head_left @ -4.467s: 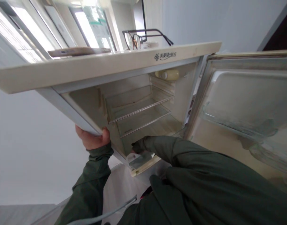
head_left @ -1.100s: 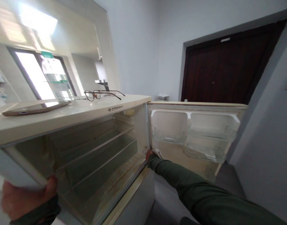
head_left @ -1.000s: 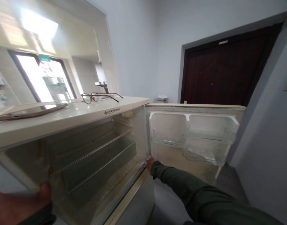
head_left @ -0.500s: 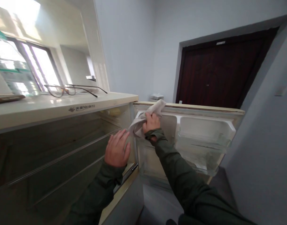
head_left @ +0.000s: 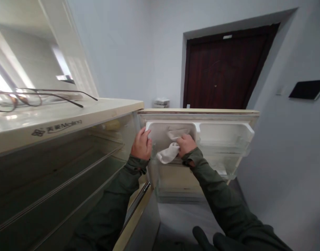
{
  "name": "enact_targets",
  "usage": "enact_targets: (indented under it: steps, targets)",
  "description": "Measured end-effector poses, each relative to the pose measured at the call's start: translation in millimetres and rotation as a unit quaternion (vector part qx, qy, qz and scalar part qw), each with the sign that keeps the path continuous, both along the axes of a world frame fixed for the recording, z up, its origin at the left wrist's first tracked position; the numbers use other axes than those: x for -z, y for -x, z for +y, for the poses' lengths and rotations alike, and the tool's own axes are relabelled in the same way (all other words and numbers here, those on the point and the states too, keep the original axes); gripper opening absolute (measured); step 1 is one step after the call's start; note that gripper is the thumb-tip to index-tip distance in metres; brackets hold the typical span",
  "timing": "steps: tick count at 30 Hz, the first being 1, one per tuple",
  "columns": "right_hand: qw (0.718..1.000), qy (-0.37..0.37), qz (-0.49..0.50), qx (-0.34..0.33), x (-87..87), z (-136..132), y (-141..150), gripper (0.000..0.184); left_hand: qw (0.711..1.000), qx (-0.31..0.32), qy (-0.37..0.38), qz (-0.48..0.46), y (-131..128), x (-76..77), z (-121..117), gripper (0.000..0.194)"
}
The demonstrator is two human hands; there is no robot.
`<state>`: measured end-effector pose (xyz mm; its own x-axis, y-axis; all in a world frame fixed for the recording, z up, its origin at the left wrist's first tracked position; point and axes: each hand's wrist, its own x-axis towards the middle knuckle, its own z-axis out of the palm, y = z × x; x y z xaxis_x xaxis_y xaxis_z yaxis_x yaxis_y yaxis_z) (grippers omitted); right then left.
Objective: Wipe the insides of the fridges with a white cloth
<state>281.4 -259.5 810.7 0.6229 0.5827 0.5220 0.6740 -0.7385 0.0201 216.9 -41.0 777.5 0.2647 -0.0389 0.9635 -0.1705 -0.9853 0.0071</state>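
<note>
Half a second ago the right hand held the cloth up at the top edge of the door, and the left hand was open in front of the fridge with no contact. Now the right hand has come down into the upper left door bin and presses the cloth there, so the wiping has passed from the fridge body to the inside of the door. The left hand now grips the hinge-side edge of this bin, fingers bent around it, and steadies the door.

The cloth is bunched in the closed right fingers and hangs out at about 8 o'clock from that hand, between the two hands. Glasses lie on the fridge top, at 10 o'clock from the hands.
</note>
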Motion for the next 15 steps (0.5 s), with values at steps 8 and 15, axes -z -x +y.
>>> enact_targets:
  steps: [8, 15]
  targets:
    - [0.835, -0.427, -0.341, -0.063, 36.4, -46, 33, 0.024, 0.99, -0.007, -0.01, -0.141, -25, 0.3, 2, 0.037]
    - [0.916, -0.382, -0.126, -0.006, 129.4, -52, 57, 0.024, 0.984, 0.037, 0.032, -0.171, -36, 5.5, -3, 0.033]
